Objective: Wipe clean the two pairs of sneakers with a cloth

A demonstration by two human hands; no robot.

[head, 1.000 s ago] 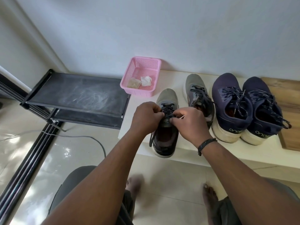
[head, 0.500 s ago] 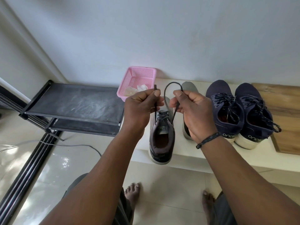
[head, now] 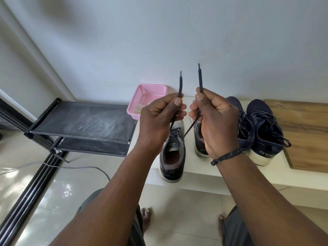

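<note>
A grey sneaker [head: 172, 157] sits at the front edge of the white ledge [head: 230, 176], heel toward me. My left hand [head: 159, 114] pinches one end of its dark lace [head: 180, 86], and my right hand [head: 213, 119] pinches the other end [head: 200, 77]. Both lace ends stick up above my fists and run taut down to the shoe. The second grey sneaker [head: 199, 139] stands behind my right hand, mostly hidden. Two navy sneakers [head: 264, 132] stand side by side to the right. Cloths [head: 140, 108] lie in a pink basket [head: 149, 93].
A black shoe rack [head: 85, 121] with dusty shelves stands left of the ledge. A wooden board [head: 305, 134] lies on the ledge at the far right. A grey cable [head: 79, 168] runs across the glossy floor. My bare feet [head: 146, 217] rest below the ledge.
Both hands have risen from the sneaker's tongue, pulling the lace loose and up. The loop seen half a second ago is gone and the two ends now stand free.
</note>
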